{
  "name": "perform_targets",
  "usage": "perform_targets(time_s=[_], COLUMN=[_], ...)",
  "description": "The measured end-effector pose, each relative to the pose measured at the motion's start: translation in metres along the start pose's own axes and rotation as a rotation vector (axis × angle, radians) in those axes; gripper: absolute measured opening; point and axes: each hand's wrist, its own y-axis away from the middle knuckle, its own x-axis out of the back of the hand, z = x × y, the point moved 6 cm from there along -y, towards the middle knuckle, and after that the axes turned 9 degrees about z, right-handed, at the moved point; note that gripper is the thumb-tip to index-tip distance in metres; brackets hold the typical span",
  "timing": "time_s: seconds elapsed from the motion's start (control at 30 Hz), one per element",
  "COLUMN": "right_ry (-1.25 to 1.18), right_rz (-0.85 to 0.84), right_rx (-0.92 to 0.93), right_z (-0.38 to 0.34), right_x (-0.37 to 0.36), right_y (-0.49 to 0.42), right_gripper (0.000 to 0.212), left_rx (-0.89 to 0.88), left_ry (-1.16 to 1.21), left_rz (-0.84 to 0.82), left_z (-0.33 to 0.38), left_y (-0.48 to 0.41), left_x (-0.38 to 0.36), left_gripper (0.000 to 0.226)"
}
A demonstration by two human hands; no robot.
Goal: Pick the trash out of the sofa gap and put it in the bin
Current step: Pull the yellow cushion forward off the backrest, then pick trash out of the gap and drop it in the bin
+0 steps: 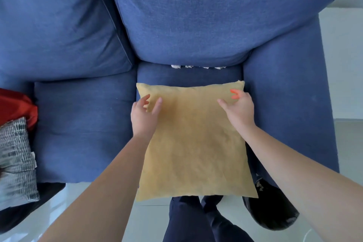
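Several white crumpled bits of trash (176,66) sit in the gap between the blue sofa's seat cushion (188,74) and its back cushion. A yellow pillow (194,143) lies on the seat in front of the gap, its near edge overhanging the seat. My left hand (144,117) rests over the pillow's upper left part with fingers apart. Over the upper right corner, my right hand (238,111) has thumb and fingers spread and holds nothing. A black bag-lined bin (269,210) stands on the floor at the lower right, beside the sofa's arm.
A grey patterned pillow (16,161) and a red one (15,108) lie at the left edge. The sofa's right arm (286,104) borders the seat. My legs in dark trousers (196,222) stand on a pale tiled floor.
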Motion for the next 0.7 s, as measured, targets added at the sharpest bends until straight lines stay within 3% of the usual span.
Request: perform_targets(time_s=[0.23, 0.37, 0.53, 0.6, 0.7], right_ry=[-0.085, -0.069, -0.162, -0.23, -0.323], right_rz=[-0.071, -0.096, -0.109, -0.1, -0.058], right_rx=[-0.047, -0.109, -0.284, -0.325, -0.393], right_z=[-0.041, -0.049, -0.046, -0.043, -0.035], right_x=[-0.086, -0.134, -0.195, -0.213, -0.235], right_y=[-0.044, -0.072, -0.118, -0.133, -0.144], right_gripper=[0.057, 0.062, 0.074, 0.065, 0.029], left_rx=[-0.071, -0.062, 0.094, 0.124, 0.127], left_ry=[-0.263, -0.212, -0.089, -0.066, -0.032], left_rz=[-0.059, -0.138, -0.171, -0.165, -0.148], left_z=[0.043, 0.046, 0.029, 0.026, 0.023], left_y=[-0.072, -0.106, -0.16, -0.176, -0.194], left_x=[-0.062, -0.098, -0.141, -0.156, -0.177], left_gripper=[0.056, 0.053, 0.056, 0.054, 0.036])
